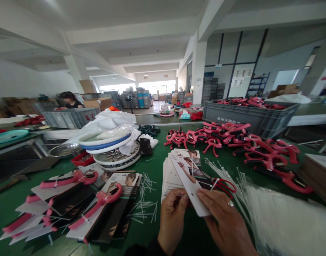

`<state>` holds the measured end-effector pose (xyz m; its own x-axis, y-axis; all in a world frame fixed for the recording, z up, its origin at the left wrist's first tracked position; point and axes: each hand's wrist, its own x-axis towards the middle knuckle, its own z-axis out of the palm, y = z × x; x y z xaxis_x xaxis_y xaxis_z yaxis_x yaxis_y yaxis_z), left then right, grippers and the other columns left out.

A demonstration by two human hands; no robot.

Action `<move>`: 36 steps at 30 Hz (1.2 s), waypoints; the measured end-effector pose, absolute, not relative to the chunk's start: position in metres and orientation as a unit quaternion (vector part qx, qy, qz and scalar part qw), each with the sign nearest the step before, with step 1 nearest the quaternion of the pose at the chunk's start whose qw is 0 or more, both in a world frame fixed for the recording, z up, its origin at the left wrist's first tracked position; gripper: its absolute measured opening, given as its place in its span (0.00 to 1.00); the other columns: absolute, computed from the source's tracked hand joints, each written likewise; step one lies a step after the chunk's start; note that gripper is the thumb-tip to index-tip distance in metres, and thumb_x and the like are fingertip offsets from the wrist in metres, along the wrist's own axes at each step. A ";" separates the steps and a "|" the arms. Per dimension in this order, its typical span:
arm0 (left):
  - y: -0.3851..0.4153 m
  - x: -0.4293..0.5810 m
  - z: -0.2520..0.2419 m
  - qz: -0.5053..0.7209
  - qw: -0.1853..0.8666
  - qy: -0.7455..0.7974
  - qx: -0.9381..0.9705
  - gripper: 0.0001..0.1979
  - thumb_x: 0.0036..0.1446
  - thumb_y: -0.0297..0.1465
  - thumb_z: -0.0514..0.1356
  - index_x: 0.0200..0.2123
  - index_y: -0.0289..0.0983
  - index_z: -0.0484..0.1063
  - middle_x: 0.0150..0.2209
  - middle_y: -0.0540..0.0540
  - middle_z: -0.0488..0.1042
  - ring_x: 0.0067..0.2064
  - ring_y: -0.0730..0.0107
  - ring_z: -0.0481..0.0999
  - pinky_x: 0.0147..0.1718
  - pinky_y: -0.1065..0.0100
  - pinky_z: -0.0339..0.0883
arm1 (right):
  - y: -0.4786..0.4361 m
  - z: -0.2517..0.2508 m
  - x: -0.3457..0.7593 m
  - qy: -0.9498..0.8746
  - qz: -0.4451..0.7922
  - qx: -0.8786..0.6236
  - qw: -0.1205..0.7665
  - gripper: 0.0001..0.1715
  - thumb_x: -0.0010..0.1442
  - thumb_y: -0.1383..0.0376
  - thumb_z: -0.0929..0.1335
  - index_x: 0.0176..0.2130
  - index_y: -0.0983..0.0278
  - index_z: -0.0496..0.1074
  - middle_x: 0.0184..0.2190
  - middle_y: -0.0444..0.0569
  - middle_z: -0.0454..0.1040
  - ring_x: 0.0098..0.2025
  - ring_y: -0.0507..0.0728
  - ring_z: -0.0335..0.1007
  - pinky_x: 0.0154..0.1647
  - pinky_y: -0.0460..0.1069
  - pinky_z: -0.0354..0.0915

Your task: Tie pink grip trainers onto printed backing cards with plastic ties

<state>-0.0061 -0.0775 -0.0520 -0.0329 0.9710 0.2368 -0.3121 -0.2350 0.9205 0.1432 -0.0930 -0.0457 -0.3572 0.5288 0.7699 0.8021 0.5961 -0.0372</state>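
Observation:
Tilted above the green table, a printed cardboard backing card (191, 192) with small punched holes is gripped along its lower right edge by my right hand (224, 217). White cable ties (213, 184) stick out at the card, near my right fingers. Close to the card's lower left edge, my left hand (173, 217) has its thumb and fingers pinched together; what lies between them is hidden. Behind my hands is a stack of similar cards (168, 176). Red-handled scissors (224, 185) lie just beyond my right hand, partly covered by the card.
Pink-and-black plier-like tools (211, 137) are heaped at back right before a grey crate (232, 115). Tools fastened to cards (99, 206) pile up at left. Loose cable ties (145, 188) and a plastic bag of ties (288, 220) flank my hands. A person (69, 100) sits far left.

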 end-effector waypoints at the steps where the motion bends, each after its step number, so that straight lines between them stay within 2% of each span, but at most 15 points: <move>1: -0.078 -0.005 -0.051 0.630 0.519 0.343 0.465 0.07 0.51 0.35 0.61 0.30 0.36 0.70 0.26 0.50 0.74 0.27 0.74 0.71 0.28 0.74 0.66 | -0.093 -0.046 0.144 -0.799 -0.179 -0.413 0.398 0.17 0.58 0.69 0.61 0.48 0.65 0.68 0.45 0.53 0.71 0.45 0.58 0.66 0.43 0.52 0.67; 5: -0.079 0.002 -0.045 0.641 0.555 0.308 0.430 0.10 0.49 0.34 0.63 0.34 0.37 0.68 0.24 0.53 0.72 0.27 0.76 0.70 0.29 0.75 0.65 | -0.100 -0.050 0.148 -0.765 -0.199 -0.444 0.423 0.15 0.57 0.66 0.63 0.44 0.63 0.70 0.42 0.54 0.69 0.40 0.58 0.68 0.37 0.52 0.68; 12: -0.080 0.005 -0.046 0.640 0.603 0.269 0.393 0.11 0.47 0.35 0.65 0.27 0.35 0.67 0.22 0.55 0.68 0.24 0.80 0.65 0.26 0.77 0.61 | -0.111 -0.046 0.158 -0.755 -0.207 -0.455 0.425 0.10 0.55 0.61 0.66 0.38 0.61 0.72 0.33 0.51 0.72 0.35 0.57 0.70 0.32 0.49 0.69; 16: -0.079 0.009 -0.050 0.633 0.634 0.260 0.360 0.11 0.48 0.36 0.64 0.26 0.35 0.68 0.24 0.53 0.70 0.26 0.79 0.67 0.27 0.75 0.62 | -0.113 -0.042 0.162 -0.774 -0.200 -0.453 0.395 0.11 0.54 0.59 0.67 0.38 0.58 0.74 0.30 0.48 0.74 0.32 0.55 0.71 0.29 0.47 0.69; 19: -0.082 0.019 -0.048 0.618 0.695 0.225 0.291 0.11 0.52 0.38 0.62 0.31 0.36 0.68 0.29 0.51 0.72 0.27 0.79 0.68 0.27 0.76 0.62 | -0.112 -0.040 0.161 -0.768 -0.191 -0.451 0.414 0.10 0.56 0.59 0.66 0.37 0.58 0.74 0.28 0.47 0.74 0.30 0.54 0.71 0.26 0.46 0.68; 23: -0.088 0.028 -0.043 0.595 0.754 0.182 0.210 0.12 0.51 0.39 0.63 0.29 0.36 0.66 0.23 0.55 0.65 0.20 0.85 0.59 0.18 0.80 0.51 | -0.109 -0.041 0.157 -0.733 -0.133 -0.462 0.480 0.09 0.57 0.61 0.66 0.37 0.60 0.74 0.30 0.48 0.73 0.31 0.54 0.72 0.28 0.45 0.69; 25: -0.091 0.029 -0.042 0.555 0.787 0.163 0.217 0.14 0.48 0.38 0.65 0.28 0.36 0.65 0.23 0.57 0.62 0.17 0.88 0.52 0.14 0.81 0.43 | -0.108 -0.042 0.157 -0.716 -0.092 -0.477 0.501 0.09 0.56 0.62 0.66 0.38 0.61 0.73 0.31 0.49 0.73 0.33 0.54 0.72 0.31 0.46 0.70; 27: -0.091 0.028 -0.042 0.508 0.809 0.160 0.248 0.15 0.44 0.38 0.67 0.28 0.36 0.65 0.22 0.57 0.61 0.15 0.89 0.48 0.13 0.80 0.39 | -0.107 -0.041 0.158 -0.696 -0.058 -0.490 0.522 0.08 0.55 0.62 0.67 0.37 0.60 0.73 0.31 0.48 0.73 0.32 0.53 0.71 0.29 0.45 0.69; 31: -0.087 0.029 -0.037 0.488 0.782 0.212 0.324 0.18 0.40 0.40 0.68 0.27 0.35 0.66 0.16 0.59 0.58 0.13 0.87 0.49 0.11 0.77 0.39 | -0.107 -0.036 0.159 -0.644 -0.005 -0.518 0.563 0.09 0.52 0.58 0.69 0.32 0.60 0.75 0.27 0.46 0.73 0.27 0.52 0.71 0.20 0.43 0.65; 36: -0.079 0.029 -0.022 0.480 0.734 0.254 0.408 0.19 0.38 0.43 0.68 0.26 0.33 0.71 0.14 0.59 0.59 0.14 0.86 0.51 0.13 0.75 0.40 | -0.105 -0.035 0.162 -0.604 0.098 -0.535 0.583 0.12 0.50 0.57 0.70 0.32 0.62 0.75 0.28 0.46 0.75 0.27 0.53 0.71 0.20 0.42 0.66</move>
<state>0.0291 -0.0795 -0.0219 0.4108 0.9115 0.0183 -0.4977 0.2074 0.8422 0.1620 -0.1050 -0.0348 0.2513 0.7606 0.5986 0.5316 0.4083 -0.7421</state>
